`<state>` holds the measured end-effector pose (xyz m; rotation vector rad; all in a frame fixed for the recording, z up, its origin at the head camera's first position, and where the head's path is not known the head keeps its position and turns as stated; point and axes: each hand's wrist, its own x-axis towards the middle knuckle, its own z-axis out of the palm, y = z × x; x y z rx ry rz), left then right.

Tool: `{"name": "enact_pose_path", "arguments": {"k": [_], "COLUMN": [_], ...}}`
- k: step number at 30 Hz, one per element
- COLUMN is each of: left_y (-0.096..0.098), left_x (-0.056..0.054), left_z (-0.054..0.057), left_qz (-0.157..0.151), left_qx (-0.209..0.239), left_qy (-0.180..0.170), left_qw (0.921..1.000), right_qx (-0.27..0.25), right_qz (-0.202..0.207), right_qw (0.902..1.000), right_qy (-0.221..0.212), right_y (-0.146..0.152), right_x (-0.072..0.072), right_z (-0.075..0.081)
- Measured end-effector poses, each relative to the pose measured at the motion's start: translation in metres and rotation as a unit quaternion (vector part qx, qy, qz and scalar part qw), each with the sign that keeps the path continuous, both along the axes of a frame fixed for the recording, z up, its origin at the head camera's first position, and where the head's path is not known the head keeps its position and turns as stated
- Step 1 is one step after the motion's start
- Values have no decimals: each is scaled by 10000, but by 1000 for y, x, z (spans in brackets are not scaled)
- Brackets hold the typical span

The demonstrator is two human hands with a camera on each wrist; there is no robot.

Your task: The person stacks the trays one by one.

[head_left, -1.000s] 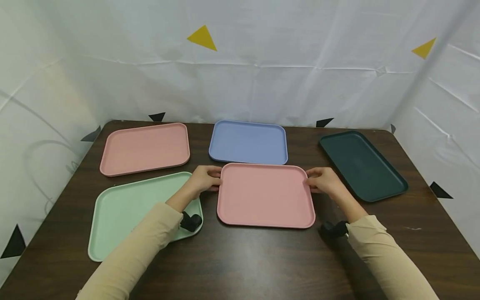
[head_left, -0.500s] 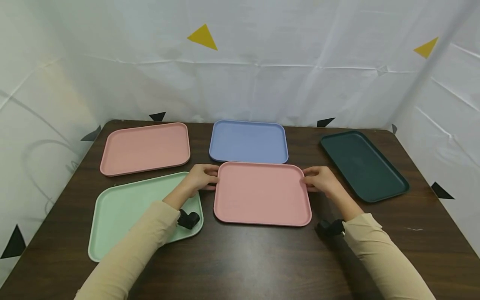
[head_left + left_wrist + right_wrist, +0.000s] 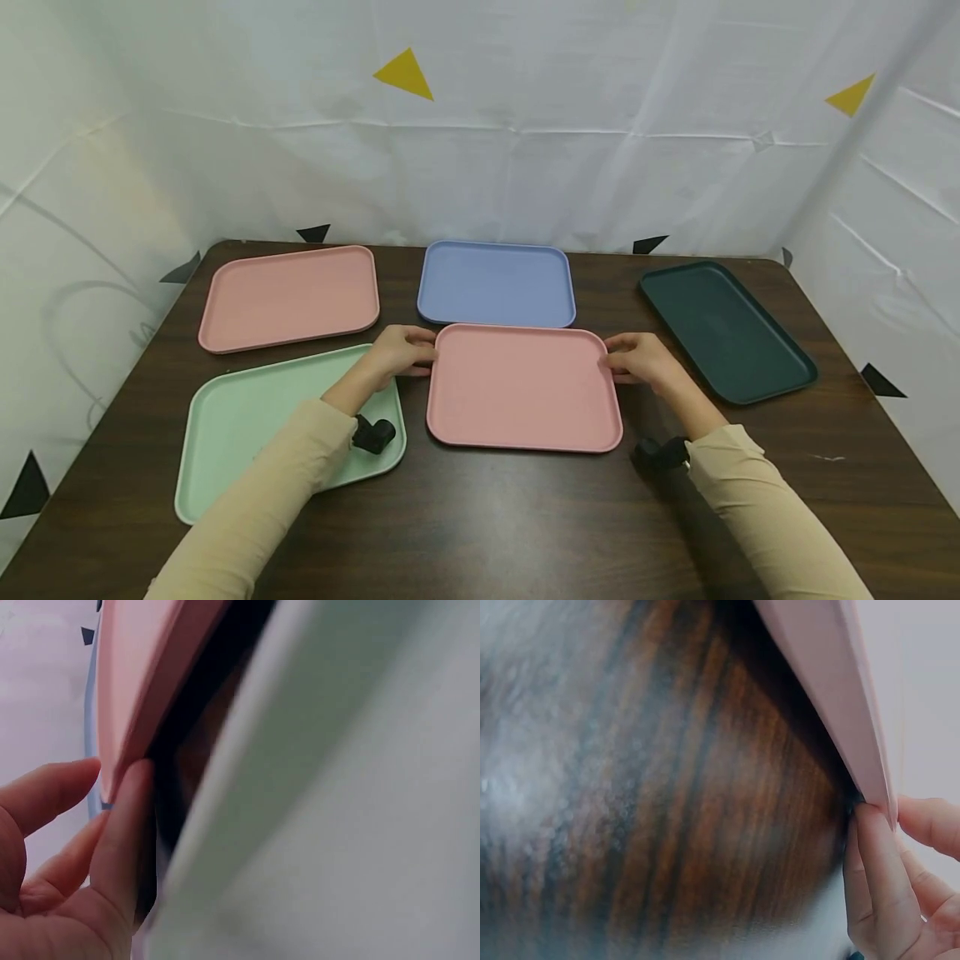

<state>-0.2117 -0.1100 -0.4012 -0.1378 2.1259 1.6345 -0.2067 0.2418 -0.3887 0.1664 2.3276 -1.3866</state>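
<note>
A rectangular pink tray point(image 3: 525, 387) lies on the brown table in front of the blue tray. My left hand point(image 3: 399, 351) holds its left short side, thumb and fingers at either side of the rim. In the left wrist view a fingertip point(image 3: 137, 776) rests against the tray's outer wall. At the opposite short side my right hand point(image 3: 642, 360) pinches the rim; the right wrist view shows its fingers point(image 3: 877, 836) under the edge and the thumb over it. My left wrist passes above a light green tray point(image 3: 240, 425), partly hidden by the sleeve.
Another pink tray point(image 3: 292, 297) lies at the back left. The blue tray point(image 3: 497, 285) sits at the back middle, close to the held tray's far edge. A dark green tray point(image 3: 727, 332) lies slanted at the right. White sheeting point(image 3: 510, 183) hangs behind the table point(image 3: 480, 525).
Over the last second the pink tray and both hands shifted slightly left and a little away from me. In the last half second they have barely moved.
</note>
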Motion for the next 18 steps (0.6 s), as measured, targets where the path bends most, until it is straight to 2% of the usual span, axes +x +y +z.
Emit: {"name": "enact_pose_path", "arguments": {"k": [5,9,14,18], "left_y": [-4,-8,-11,-11], "left_x": [-9,-19,-33,-41], "left_z": [10,16,15,11], "left_qz": [322,645,897,1007], "left_qx": [-235,-545,-1221,-1237], "left_qy": [316,685,1141,1180], "left_qw": [9987,9941,9819,9801], "right_qx": [-66,-1,59,105], "right_qz": [-46,-64,-47,-18], "right_qw": [10000,10000,10000,9999], "right_qy": [-3,-2,0,3], "right_y": [-1,-1,-1,-1], "right_x": [0,0,-1,0], "right_z": [0,-2,-3,-2]}}
